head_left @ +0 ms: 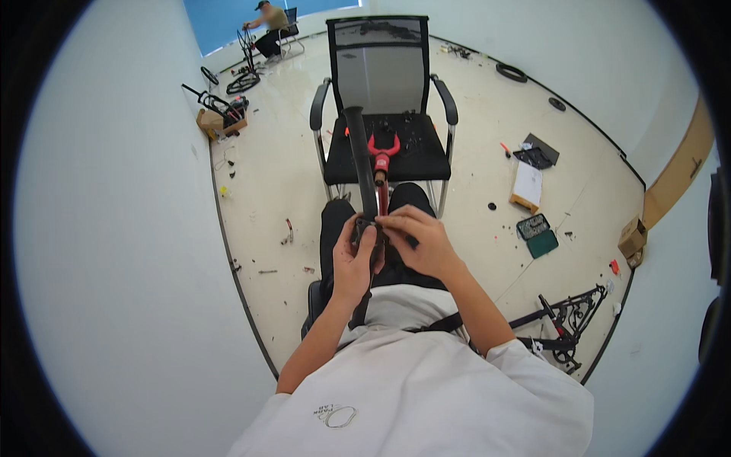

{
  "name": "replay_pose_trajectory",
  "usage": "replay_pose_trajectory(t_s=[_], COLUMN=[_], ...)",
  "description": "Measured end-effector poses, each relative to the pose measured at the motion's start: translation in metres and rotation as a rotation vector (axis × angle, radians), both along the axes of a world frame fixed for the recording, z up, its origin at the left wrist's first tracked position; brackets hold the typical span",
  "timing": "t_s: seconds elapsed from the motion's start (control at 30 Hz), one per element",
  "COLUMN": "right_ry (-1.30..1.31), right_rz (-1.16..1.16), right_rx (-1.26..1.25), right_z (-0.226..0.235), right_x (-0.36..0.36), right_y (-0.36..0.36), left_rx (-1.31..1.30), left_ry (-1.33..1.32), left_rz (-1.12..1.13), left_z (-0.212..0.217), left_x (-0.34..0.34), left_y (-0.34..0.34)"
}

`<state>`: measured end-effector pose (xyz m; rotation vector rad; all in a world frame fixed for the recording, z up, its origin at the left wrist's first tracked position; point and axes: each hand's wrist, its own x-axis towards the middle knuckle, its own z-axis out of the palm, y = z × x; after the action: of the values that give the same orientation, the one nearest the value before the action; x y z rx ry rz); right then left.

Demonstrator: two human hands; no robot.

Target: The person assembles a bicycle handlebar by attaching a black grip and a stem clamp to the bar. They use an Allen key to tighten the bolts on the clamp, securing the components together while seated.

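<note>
My left hand (356, 255) is closed around a black clamp-like part, a bicycle stem by its look, at the middle of a black handlebar (361, 160). The bar points away from me over my lap, its flared grip end toward the chair; the near end runs down against my waist. My right hand (419, 240) is at the clamp's right side, thumb and fingers pinched together. Whatever those fingertips hold is too small to make out. Just beyond, a red forked bicycle part (382, 148) lies at the front of the black chair seat (426, 161).
The black office chair (381, 76) faces me, small parts on its seat. A black bike frame (563, 327) lies at right on the floor, near an opened green tool case (542, 242) and a white-topped box (526, 186). Far left, a person (270, 27) sits by a bicycle.
</note>
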<state>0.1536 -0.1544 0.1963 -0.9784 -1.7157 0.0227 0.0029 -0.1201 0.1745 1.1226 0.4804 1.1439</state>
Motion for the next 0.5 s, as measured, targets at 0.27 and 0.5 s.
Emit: replay_pose_trajectory(t_s=[0.27,0.5], right_ry=[0.147,0.197], right_rz=[0.045,0.047], right_rx=[-0.178,-0.06], right_z=[-0.0077,-0.0051], right_x=[-0.0028,-0.0043], right_y=[0.0008,0.0063], left_rx=[0.01,-0.003], left_ry=[0.034,0.016], left_rz=[-0.015,-0.024], left_z=[-0.0068,-0.0047], left_x=[-0.0016,-0.0004], left_y=[0.001,0.0019])
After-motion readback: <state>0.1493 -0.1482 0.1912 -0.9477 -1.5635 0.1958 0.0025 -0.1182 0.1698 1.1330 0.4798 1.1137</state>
